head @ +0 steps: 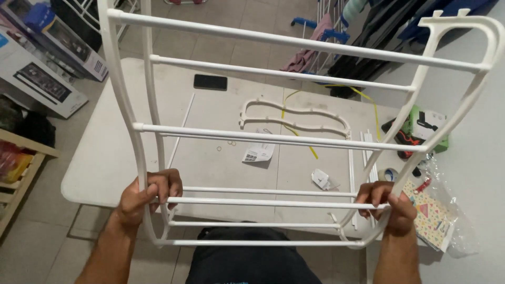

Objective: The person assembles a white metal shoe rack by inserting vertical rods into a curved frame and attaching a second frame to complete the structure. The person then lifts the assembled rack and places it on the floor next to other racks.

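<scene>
Head view: left hand (144,197) at 8 o'clock and right hand (389,205) at 4 o'clock each clench a side of the white rack (294,139), evidently to steady it upright above the table (105,158), loose frame piece (294,118) beyond at 12.

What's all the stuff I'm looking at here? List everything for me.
rack frame: one, white, held upright over the table
table: one, white, under the frame
phone: one, black, far side of the table
curved side piece: one, white, flat on the table
loose rods: several, white, table's right part
leaflet: one, white, table centre
tape roll: one, bluish, right edge
boxes: two, floor at left
clothes rack: one, with garments, top right
left hand: fingers around the frame's left side
right hand: fingers around the frame's right side
</scene>
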